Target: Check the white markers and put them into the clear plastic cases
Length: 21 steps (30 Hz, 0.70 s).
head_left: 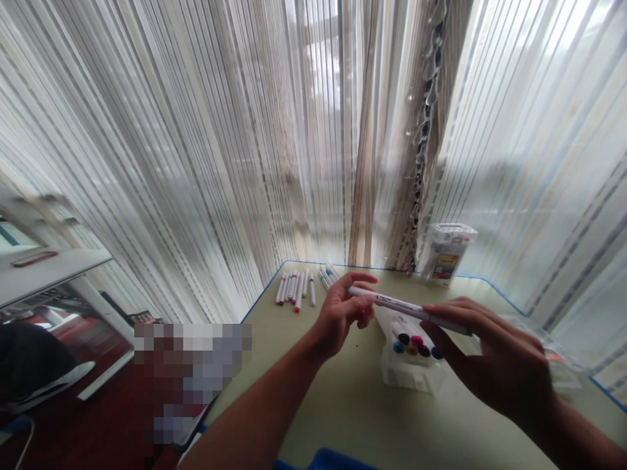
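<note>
A white marker pen (399,305) with dark lettering is held level above the table between both hands. My left hand (345,305) pinches its left end, which shows a teal tip. Around its right part the fingers of my right hand (499,352) are closed. Below the pen stands a clear plastic holder (411,377) with several markers in it, their coloured round ends facing me: teal, black, pink, yellow and dark blue. Left of my left hand, several white markers (294,287) lie side by side, and a few more (324,277) lie just behind it.
A clear plastic case (445,254) with a yellow and red label stands at the back right. Another clear plastic container (553,356) lies behind my right hand. The table (259,346) has blue edging, with striped curtains behind it. A white cabinet (53,281) stands at left.
</note>
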Each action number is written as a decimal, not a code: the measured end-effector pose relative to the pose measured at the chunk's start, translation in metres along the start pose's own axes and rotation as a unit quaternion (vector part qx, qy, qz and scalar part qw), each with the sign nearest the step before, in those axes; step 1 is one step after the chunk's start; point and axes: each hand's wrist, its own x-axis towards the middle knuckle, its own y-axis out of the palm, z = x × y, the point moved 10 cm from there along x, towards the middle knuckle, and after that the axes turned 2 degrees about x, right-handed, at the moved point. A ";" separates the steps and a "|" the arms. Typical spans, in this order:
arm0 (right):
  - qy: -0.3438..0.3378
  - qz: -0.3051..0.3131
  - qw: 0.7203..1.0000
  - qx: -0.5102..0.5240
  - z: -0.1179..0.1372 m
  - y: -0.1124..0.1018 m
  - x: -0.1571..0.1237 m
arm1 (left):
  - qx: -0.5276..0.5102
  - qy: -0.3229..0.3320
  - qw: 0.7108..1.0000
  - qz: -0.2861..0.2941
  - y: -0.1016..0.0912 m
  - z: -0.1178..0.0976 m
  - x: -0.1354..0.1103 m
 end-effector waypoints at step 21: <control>0.038 -0.028 0.997 -0.062 -0.037 -0.009 0.002 | -0.118 -0.045 0.988 0.093 0.011 0.001 -0.007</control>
